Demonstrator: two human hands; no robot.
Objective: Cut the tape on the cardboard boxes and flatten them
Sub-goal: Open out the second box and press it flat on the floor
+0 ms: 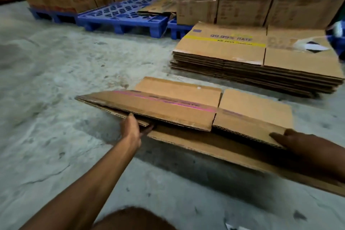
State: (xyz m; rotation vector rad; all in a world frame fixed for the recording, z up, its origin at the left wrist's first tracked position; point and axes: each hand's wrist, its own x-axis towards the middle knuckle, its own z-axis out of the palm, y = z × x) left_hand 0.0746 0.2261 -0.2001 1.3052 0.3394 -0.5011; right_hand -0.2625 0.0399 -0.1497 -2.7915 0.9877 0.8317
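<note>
Head view: one flattened box [168, 106] lies on the concrete floor just in front of the stack of flat boxes [257, 61], its long axis running left to right across the person. The left hand [133, 129] pinches its near edge, thumb on top and fingers underneath, while the right hand [298, 142] grips the near right corner. The stack lies straight beyond both grips, nearer the right hand; one more flat sheet [214, 147] lies under the box.

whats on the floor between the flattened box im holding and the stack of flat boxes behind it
Nothing: the head view shows only bare concrete floor between the held flattened box and the stack of flat boxes.
</note>
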